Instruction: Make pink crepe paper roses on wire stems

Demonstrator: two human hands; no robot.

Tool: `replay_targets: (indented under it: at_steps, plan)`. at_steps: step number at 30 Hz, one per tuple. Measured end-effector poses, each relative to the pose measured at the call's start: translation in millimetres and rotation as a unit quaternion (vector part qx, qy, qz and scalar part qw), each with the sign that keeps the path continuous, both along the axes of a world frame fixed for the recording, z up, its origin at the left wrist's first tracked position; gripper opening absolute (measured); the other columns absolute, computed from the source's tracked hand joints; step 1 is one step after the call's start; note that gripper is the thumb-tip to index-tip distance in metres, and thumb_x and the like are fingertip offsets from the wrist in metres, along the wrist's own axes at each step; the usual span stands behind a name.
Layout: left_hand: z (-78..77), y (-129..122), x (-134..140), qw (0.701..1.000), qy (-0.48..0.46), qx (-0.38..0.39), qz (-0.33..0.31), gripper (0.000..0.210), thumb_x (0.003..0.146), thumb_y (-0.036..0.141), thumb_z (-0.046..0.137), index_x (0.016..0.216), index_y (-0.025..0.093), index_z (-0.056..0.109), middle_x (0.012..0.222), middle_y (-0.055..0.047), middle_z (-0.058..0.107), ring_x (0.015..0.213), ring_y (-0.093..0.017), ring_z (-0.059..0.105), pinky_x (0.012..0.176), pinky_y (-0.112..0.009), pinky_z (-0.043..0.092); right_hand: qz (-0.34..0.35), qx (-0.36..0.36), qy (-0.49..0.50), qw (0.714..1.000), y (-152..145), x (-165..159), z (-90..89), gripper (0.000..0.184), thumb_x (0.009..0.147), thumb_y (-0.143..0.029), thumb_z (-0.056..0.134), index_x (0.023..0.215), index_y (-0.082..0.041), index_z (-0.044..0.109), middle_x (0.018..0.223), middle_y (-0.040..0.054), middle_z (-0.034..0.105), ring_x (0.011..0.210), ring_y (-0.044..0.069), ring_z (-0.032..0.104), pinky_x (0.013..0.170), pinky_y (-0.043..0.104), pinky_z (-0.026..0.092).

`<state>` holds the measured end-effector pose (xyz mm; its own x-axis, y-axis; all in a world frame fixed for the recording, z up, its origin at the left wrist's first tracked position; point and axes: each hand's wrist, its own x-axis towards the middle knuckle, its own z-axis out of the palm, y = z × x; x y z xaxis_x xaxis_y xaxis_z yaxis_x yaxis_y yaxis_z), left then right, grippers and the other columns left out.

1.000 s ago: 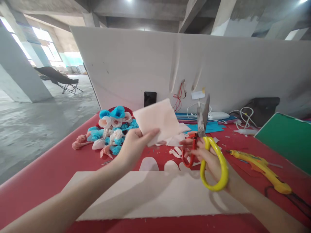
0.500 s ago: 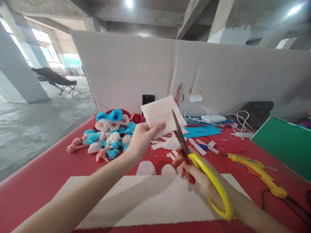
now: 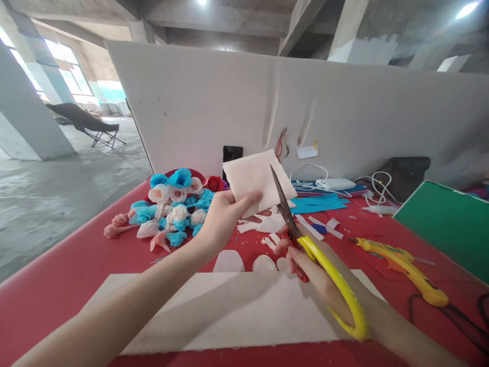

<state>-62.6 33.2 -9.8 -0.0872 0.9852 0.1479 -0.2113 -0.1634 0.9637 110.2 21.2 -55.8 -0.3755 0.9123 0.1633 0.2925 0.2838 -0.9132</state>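
Note:
Between thumb and fingers, my left hand [image 3: 231, 214] pinches a folded piece of cream paper [image 3: 254, 176], raised above the table. My right hand [image 3: 305, 262] grips scissors [image 3: 288, 209] with yellow and red handles. Their dark blades point up and lie across the paper's right part; I cannot tell how far they are parted. Below my hands lies a large cream sheet [image 3: 214, 311]. Rounded cut paper pieces [image 3: 229, 261] rest along its far edge. White paper scraps [image 3: 271, 223] are scattered behind them.
Blue, white and pink paper flowers [image 3: 179, 211] are heaped at left. A yellow glue gun [image 3: 401, 267] with a black cord lies at right, near a green board [image 3: 446, 229]. Blue paper [image 3: 319, 204], a white power strip [image 3: 336, 183] and a phone [image 3: 232, 153] are at the back, before a white partition [image 3: 198, 102].
The scissors have shifted slightly right and down relative to the paper. My left hand keeps the same hold. The whole view has tilted a little.

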Motion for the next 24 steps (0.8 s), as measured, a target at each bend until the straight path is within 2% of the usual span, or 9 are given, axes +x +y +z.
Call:
replay_targets:
  at_steps: [5, 10, 12, 15, 18, 21, 24]
  plan:
    - [3.1, -2, 1, 1.0, 0.016, 0.005, 0.018, 0.022, 0.072, 0.033, 0.066, 0.069, 0.012, 0.066, 0.069, -0.004, 0.069, 0.061, -0.015, 0.065, 0.057, -0.023, 0.052, -0.006, 0.024, -0.045, 0.999, -2, -1, 15.9, 0.026, 0.084, -0.043, 0.042, 0.089, -0.019, 0.049, 0.056, 0.0011, 0.055, 0.053, 0.014, 0.054, 0.048, 0.023, 0.037]
    - [5.6, -3, 0, 0.999, 0.022, 0.002, 0.031, 0.021, 0.071, 0.033, 0.067, 0.064, 0.013, 0.064, 0.06, -0.002, 0.064, 0.059, -0.014, 0.062, 0.054, -0.021, 0.05, 0.007, 0.027, -0.051, 0.998, -4, 3, 25.9, 0.023, 0.082, -0.043, 0.045, 0.083, -0.02, 0.048, 0.048, -0.0008, 0.049, 0.044, 0.014, 0.05, 0.047, 0.025, 0.036]
    - [6.6, -4, 0, 0.999, 0.026, 0.002, 0.037, 0.021, 0.072, 0.031, 0.066, 0.06, 0.013, 0.063, 0.053, 0.0, 0.06, 0.049, -0.009, 0.057, 0.051, -0.019, 0.048, 0.011, 0.026, -0.045, 0.999, -4, 2, 23.4, 0.022, 0.082, -0.042, 0.044, 0.082, -0.02, 0.047, 0.047, -0.0011, 0.049, 0.045, 0.014, 0.05, 0.047, 0.025, 0.036]
    - [8.0, -4, -1, 0.998, 0.041, -0.009, 0.043, 0.028, 0.074, 0.028, 0.065, 0.051, 0.014, 0.057, 0.039, 0.006, 0.044, 0.032, -0.002, 0.036, 0.043, -0.017, 0.042, 0.018, 0.019, -0.027, 0.999, -2, -3, 12.1, 0.023, 0.082, -0.041, 0.042, 0.087, -0.02, 0.048, 0.054, 0.0003, 0.053, 0.047, 0.013, 0.05, 0.048, 0.025, 0.037]
    - [10.5, -5, -2, 0.998, 0.051, -0.012, 0.046, 0.034, 0.075, 0.026, 0.063, 0.046, 0.015, 0.052, 0.031, 0.009, 0.032, 0.027, 0.0, 0.021, 0.039, -0.017, 0.038, 0.028, 0.005, -0.002, 1.0, 1, -6, -1.9, 0.025, 0.083, -0.039, 0.037, 0.093, -0.019, 0.048, 0.065, 0.0017, 0.056, 0.044, 0.01, 0.044, 0.045, 0.024, 0.035]
    - [14.3, -6, -3, 0.997, 0.059, -0.009, 0.047, 0.04, 0.076, 0.024, 0.062, 0.04, 0.016, 0.046, 0.027, 0.01, 0.026, 0.025, 0.0, 0.018, 0.038, -0.018, 0.037, 0.051, -0.017, 0.028, 0.998, 3, -4, -9.5, 0.022, 0.083, -0.036, 0.038, 0.09, -0.019, 0.051, 0.073, 0.0024, 0.057, 0.043, 0.008, 0.039, 0.045, 0.023, 0.035]
    - [16.3, -6, -4, 0.996, 0.072, -0.004, 0.049, 0.042, 0.076, 0.023, 0.062, 0.038, 0.016, 0.045, 0.026, 0.01, 0.025, 0.024, 0.0, 0.017, 0.037, -0.018, 0.036, 0.07, -0.04, 0.047, 0.996, 2, 1, -8.0, 0.019, 0.082, -0.034, 0.041, 0.084, -0.019, 0.053, 0.074, 0.0023, 0.056, 0.044, 0.007, 0.037, 0.046, 0.023, 0.035]
